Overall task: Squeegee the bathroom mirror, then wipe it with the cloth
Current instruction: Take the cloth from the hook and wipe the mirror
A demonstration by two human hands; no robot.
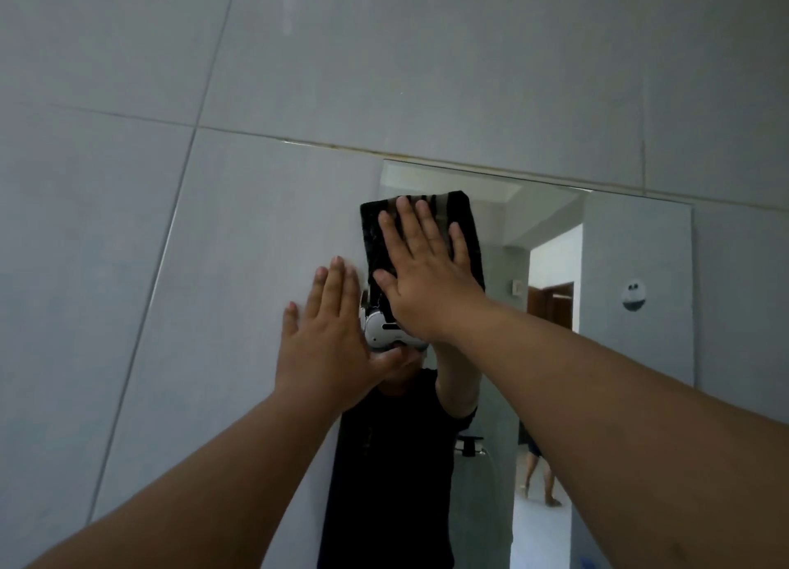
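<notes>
walls: large pale grey glossy wall tiles (427,56), thin grout lines, one seam (141,333) running diagonally at left
reflection: open doorway (553,278), brown wooden door (550,303), light floor (540,530)
light: dim, even; brighter through doorway

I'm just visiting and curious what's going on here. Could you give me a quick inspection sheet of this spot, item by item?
Surface: mirror fixed to a grey tiled wall; its top edge sits just below a grout line.
Job's things: dark cloth pressed flat on the mirror near its upper left corner; no squeegee seen.
Clutter: nothing seen.
Grippers: right hand spread flat on the cloth; left hand open, flat at the mirror's left edge, holding nothing.
Cables: nothing seen.
Surroundings: the reflection shows the person in a dark shirt, an open doorway and a small round wall fitting.
</notes>
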